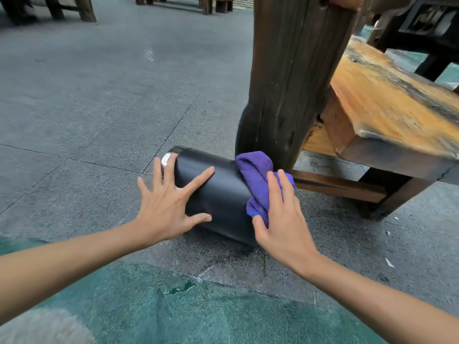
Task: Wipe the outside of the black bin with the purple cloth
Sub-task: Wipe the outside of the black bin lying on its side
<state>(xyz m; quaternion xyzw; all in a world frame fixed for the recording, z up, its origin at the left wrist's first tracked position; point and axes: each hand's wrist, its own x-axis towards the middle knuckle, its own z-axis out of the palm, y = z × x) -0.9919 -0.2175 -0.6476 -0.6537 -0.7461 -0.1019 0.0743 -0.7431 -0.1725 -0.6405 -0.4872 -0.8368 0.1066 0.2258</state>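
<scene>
The black bin point(218, 192), a smooth cylinder with a silvery rim at its far left end, lies on its side on the stone floor. My left hand point(169, 202) rests on its left part with fingers spread and straight. The purple cloth point(258, 180) is draped crumpled over the bin's right end. My right hand point(283, 214) lies flat on the cloth, fingers straight, pressing it against the bin. The bin's right end is hidden by the cloth and hand.
A thick dark wooden post point(293, 78) stands right behind the bin's right end. A wooden bench point(387, 100) with a low crossbar point(337, 186) extends to the right. Grey paving point(99, 95) lies to the left; green-painted floor point(198, 314) is nearest me.
</scene>
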